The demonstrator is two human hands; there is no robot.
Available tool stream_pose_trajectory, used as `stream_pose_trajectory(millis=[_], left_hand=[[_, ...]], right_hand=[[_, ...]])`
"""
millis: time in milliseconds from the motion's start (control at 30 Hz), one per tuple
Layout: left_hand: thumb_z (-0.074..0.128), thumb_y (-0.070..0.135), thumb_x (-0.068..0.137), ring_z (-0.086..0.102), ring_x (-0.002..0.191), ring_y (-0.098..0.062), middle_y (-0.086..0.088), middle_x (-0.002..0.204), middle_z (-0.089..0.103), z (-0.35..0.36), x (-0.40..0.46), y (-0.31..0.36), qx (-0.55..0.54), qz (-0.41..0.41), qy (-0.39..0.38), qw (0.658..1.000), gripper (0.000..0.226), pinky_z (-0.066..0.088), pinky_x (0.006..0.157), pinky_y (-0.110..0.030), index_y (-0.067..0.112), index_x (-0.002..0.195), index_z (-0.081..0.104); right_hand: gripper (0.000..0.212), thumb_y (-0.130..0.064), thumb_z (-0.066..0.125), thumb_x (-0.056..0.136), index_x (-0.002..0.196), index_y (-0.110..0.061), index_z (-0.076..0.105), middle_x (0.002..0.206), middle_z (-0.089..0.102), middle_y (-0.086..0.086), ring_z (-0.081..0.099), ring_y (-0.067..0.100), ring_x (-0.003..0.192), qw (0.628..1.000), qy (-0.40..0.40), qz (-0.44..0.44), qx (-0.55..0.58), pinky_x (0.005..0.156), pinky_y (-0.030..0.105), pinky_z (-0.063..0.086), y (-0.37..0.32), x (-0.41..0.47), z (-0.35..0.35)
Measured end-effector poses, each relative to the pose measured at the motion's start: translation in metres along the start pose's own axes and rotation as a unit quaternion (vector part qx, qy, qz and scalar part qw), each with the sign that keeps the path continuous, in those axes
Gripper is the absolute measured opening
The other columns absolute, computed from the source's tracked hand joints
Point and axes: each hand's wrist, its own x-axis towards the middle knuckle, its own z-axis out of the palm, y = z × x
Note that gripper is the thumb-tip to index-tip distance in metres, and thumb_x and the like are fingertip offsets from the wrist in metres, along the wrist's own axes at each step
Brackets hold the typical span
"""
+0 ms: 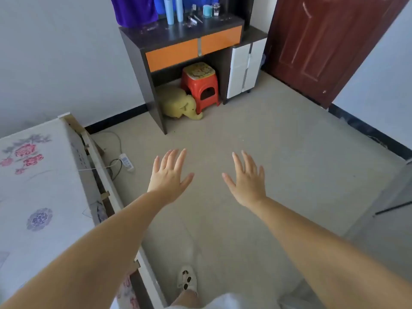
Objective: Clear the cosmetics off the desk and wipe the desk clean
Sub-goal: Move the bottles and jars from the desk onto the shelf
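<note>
The dark desk [156,34] with two orange drawers stands against the far wall, well ahead of me. On its top stand two light-blue bottles [169,10], a teal cup [207,11], a small clear jar [215,8] and a few small sticks [195,18]. A purple cloth [133,10] hangs over its left end. My left hand [169,175] and my right hand [246,179] are stretched out over the floor, palms down, fingers spread, holding nothing, far short of the desk.
Under the desk sit a red plastic stool [200,85] and a yellow elephant toy [178,103]. A white cabinet [244,65] adjoins the desk; a brown door [323,45] is to its right. A bed [33,186] lies left, a power strip [127,161] beside it.
</note>
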Motion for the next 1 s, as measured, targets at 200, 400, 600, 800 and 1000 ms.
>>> stream_pose_trajectory(millis=[200, 400, 600, 800, 1000], left_hand=[[0.024, 0.053, 0.094, 0.004, 0.142, -0.022, -0.005, 0.154, 0.012, 0.016, 0.037, -0.021, -0.005, 0.016, -0.041, 0.999, 0.066, -0.005, 0.114, -0.043, 0.022, 0.147, -0.001], [0.024, 0.053, 0.094, 0.005, 0.142, -0.024, -0.006, 0.154, 0.013, 0.015, 0.12, -0.036, -0.007, 0.018, -0.035, 0.999, 0.067, -0.002, 0.114, -0.043, 0.023, 0.147, -0.002], [0.023, 0.053, 0.094, 0.006, 0.142, -0.024, -0.006, 0.154, 0.012, 0.014, 0.224, -0.02, 0.004, 0.021, -0.027, 0.999, 0.066, 0.0, 0.115, -0.044, 0.023, 0.147, -0.003], [0.027, 0.052, 0.094, 0.008, 0.142, -0.025, -0.007, 0.153, 0.017, 0.008, 0.342, 0.008, -0.013, -0.024, -0.005, 1.0, 0.066, 0.003, 0.116, -0.045, 0.021, 0.147, 0.003], [0.029, 0.05, 0.094, 0.01, 0.141, -0.024, -0.007, 0.153, 0.018, -0.003, 0.438, 0.02, -0.02, -0.046, 0.008, 0.999, 0.065, 0.003, 0.116, -0.045, 0.02, 0.147, 0.006]], right_hand=[[0.066, -0.053, 0.038, 0.091, 0.147, -0.024, 0.015, 0.156, 0.012, 0.008, 0.011, 0.023, 0.144, 0.998, -0.014, 0.058, 0.016, 0.112, 0.053, 0.013, -0.015, 0.039, 0.024], [0.066, -0.053, 0.035, 0.092, 0.147, -0.025, 0.01, 0.157, 0.01, 0.007, 0.007, 0.021, 0.144, 0.997, -0.024, 0.077, 0.019, 0.113, 0.052, 0.011, -0.006, 0.105, 0.022], [0.066, -0.053, 0.035, 0.092, 0.147, -0.025, 0.011, 0.157, 0.01, 0.007, 0.008, 0.023, 0.144, 0.998, -0.023, 0.065, 0.012, 0.113, 0.053, 0.011, 0.043, 0.203, 0.005], [0.066, -0.053, 0.033, 0.093, 0.147, -0.027, 0.007, 0.157, 0.007, 0.005, 0.006, 0.022, 0.144, 0.999, -0.036, 0.022, -0.025, 0.113, 0.053, 0.01, 0.112, 0.321, -0.036], [0.065, -0.052, 0.034, 0.093, 0.147, -0.026, 0.008, 0.157, 0.007, 0.005, 0.006, 0.021, 0.144, 0.998, -0.048, 0.004, -0.042, 0.114, 0.052, 0.01, 0.153, 0.434, -0.058]])
